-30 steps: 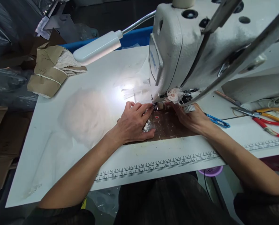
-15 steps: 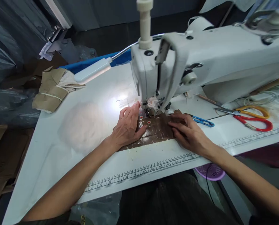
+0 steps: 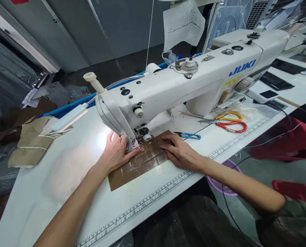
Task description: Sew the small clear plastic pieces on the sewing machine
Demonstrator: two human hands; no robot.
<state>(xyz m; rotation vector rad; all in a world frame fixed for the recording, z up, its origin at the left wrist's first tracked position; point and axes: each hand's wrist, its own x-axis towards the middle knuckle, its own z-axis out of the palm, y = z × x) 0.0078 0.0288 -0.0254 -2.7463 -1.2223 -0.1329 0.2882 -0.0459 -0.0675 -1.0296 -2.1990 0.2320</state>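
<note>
A flat brown sheet (image 3: 149, 157) with scuffs and small red-marked spots lies under the needle area of a white sewing machine (image 3: 168, 91). My left hand (image 3: 114, 151) rests left of the presser foot, fingers spread, with its thumb on the sheet. Some of its fingertips are close against the machine head. On the sheet's right part lies my right hand (image 3: 180, 151), its fingers extended and slightly bent, pressing from above. Just beyond that hand are blue thread snips (image 3: 190, 136). The needle tip is hidden.
Red and yellow-handled scissors (image 3: 230, 122) lie to the right under the machine arm. A lamp (image 3: 70, 117) shines beside the machine head. Folded tan fabric pieces (image 3: 29, 140) are at the table's left edge. A printed ruler (image 3: 148, 206) runs along the front; a purple basket (image 3: 227, 187) stands below.
The head view has swung right and tilted up, showing more of the machine. More of the brown sheet's near left corner shows. Both hands remain on the sheet near the needle.
</note>
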